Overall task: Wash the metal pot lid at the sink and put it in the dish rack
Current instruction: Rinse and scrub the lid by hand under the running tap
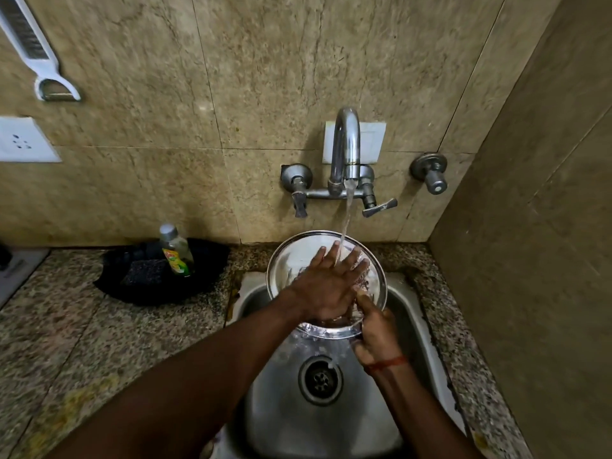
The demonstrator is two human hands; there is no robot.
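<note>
You hold the pot lid above the sink, tilted with its far edge raised toward the wall and its hollow face turned up at you, directly under the tap. Water falls from the tap onto the upper right part of the lid, just where your fingertips reach.

Your right hand has its grip closed on the near rim of the lid, at the lower right edge, thumb on the inner face and the other fingers hidden beneath. It alone carries the weight, I judge. Your left hand grips nothing: it lies flat and spread on the inner face of the lid, palm down, fingers pointing up and away toward the tap, rubbing or rinsing as far as one can judge.

The lid is round, so it has no long axis; what matters is its tilt. It slopes down from the tap toward your right hand, so the water drains past that grip into the sink.

No dish rack is in view. Left of the sink, on the desk, stand a soap bottle and a dark scrubber in a black tray. Since the right hand already holds the rim, it is the likelier one to carry the lid away once rinsed.
</note>
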